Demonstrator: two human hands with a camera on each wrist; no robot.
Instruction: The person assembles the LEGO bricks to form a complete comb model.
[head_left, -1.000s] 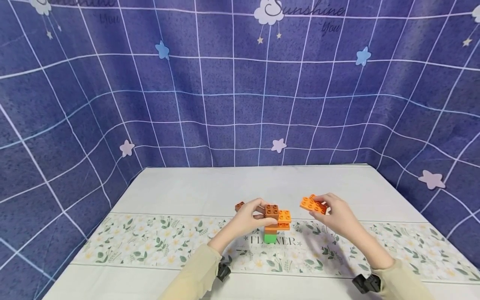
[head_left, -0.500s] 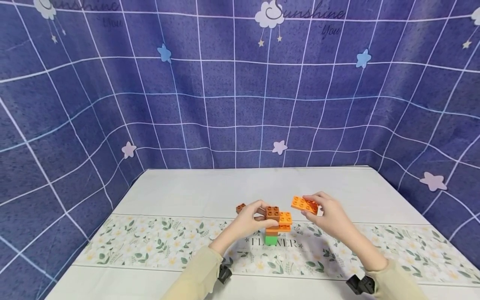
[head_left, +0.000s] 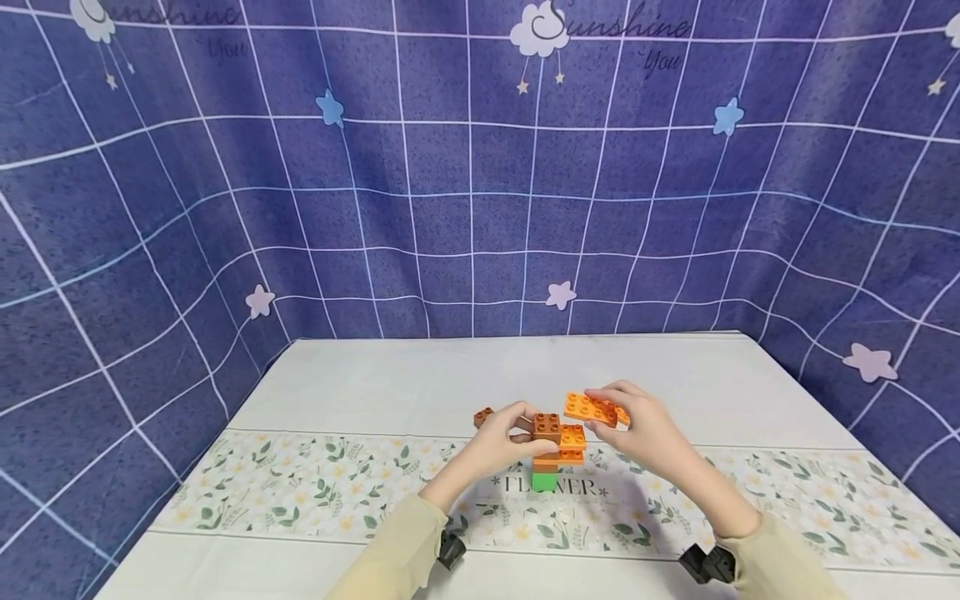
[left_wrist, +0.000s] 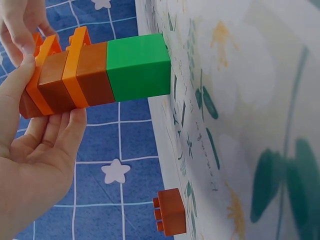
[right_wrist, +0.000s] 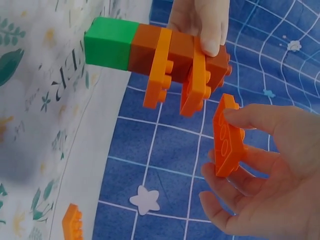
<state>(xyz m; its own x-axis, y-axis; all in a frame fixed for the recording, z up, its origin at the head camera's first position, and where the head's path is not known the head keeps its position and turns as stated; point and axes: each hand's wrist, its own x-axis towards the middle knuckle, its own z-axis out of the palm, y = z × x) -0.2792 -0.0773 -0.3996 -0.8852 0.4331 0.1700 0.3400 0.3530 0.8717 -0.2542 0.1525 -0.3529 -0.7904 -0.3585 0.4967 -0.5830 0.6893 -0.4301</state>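
A tower of toy building bricks point(head_left: 545, 468) stands upright on the table. From the bottom up it has a green block point(left_wrist: 140, 67), then brown bricks alternating with orange flat bricks that stick out to the right. My left hand point(head_left: 498, 440) grips it near the top, thumb and fingers on opposite sides. Just right of the tower, my right hand point(head_left: 633, 421) pinches an orange flat brick point(right_wrist: 229, 135) between thumb and fingers. That brick is raised close to the protruding orange ends, with a small gap showing in the right wrist view.
A loose brown brick point(head_left: 483, 417) lies on the table behind my left hand. Another orange brick point(right_wrist: 73, 222) rests on the table, partly hidden behind my right hand in the head view. A floral cloth strip point(head_left: 300, 483) crosses the white tabletop; a blue curtain point(head_left: 480, 217) closes off the back.
My right hand has moved left with the orange flat brick, bringing it close to the tower's top. The left hand keeps its grip, and the tower stays in place.
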